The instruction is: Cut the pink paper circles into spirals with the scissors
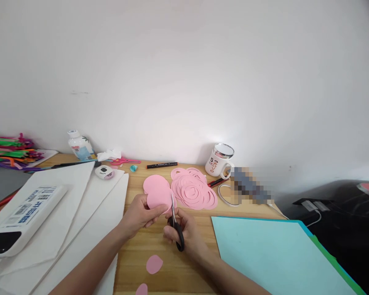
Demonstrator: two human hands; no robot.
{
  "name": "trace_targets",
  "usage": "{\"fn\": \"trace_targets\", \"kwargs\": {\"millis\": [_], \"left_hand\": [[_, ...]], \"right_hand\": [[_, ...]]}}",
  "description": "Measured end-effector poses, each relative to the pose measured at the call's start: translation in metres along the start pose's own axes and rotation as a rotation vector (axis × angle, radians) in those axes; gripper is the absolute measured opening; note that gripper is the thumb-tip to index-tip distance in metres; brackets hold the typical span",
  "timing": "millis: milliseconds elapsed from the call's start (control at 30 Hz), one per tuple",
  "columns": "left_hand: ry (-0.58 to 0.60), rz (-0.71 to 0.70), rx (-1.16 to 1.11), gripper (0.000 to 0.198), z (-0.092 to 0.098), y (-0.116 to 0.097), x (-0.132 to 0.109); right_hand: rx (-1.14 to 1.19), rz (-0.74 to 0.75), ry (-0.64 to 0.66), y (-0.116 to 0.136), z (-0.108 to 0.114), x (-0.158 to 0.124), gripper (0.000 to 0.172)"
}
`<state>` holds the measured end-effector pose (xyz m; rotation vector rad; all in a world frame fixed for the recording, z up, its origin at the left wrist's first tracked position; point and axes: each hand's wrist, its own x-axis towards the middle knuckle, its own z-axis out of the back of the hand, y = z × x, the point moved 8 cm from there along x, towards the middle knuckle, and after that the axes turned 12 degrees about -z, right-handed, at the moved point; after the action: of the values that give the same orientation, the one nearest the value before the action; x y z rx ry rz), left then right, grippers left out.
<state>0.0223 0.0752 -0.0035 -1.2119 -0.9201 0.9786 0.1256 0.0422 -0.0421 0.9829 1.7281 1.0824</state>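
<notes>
My left hand (146, 213) pinches a rounded piece of pink paper (156, 190) by its lower edge, thumb on top. In my right hand (184, 229) are scissors (177, 229) with black handles, their blades pointing up along the right edge of that paper. How far the blades are parted is hard to make out. Just behind and to the right lies a pile of pink paper cutouts (190, 190) with curved, ring-like shapes. Two small pink paper pieces rest on the wood nearer to me, one a rounded petal shape (154, 264).
White sheets (76, 213) with a white box-like device (27, 217) cover the left side. Light blue sheets (273, 250) lie at right. Along the wall stand a white bottle (81, 145), a black marker (162, 165) and a mug (218, 162). Colourful pipe cleaners (12, 151) lie far left.
</notes>
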Motion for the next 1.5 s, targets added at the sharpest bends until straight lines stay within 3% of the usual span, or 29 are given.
{"fn": "trace_targets", "kwargs": {"millis": [167,500,767,1267,1500], "left_hand": [[0.045,0.036,0.028,0.037,-0.001,0.004,-0.001],[0.034,0.009,0.047,0.031,0.0,0.0,0.0],[0.031,-0.02,-0.011,0.032,0.001,-0.001,0.001],[-0.045,0.002,-0.129,0.033,0.005,0.004,0.003],[0.034,0.012,-0.027,0.034,-0.001,0.004,0.0]], "right_hand": [[-0.017,0.054,0.012,0.011,0.0,-0.002,0.04],[-0.021,0.078,0.013,0.009,-0.001,-0.002,0.037],[0.005,0.011,-0.022,-0.001,0.005,0.0,0.031],[0.023,0.04,-0.01,-0.004,0.002,0.002,0.034],[0.029,0.06,-0.005,0.001,-0.001,0.0,0.037]]}}
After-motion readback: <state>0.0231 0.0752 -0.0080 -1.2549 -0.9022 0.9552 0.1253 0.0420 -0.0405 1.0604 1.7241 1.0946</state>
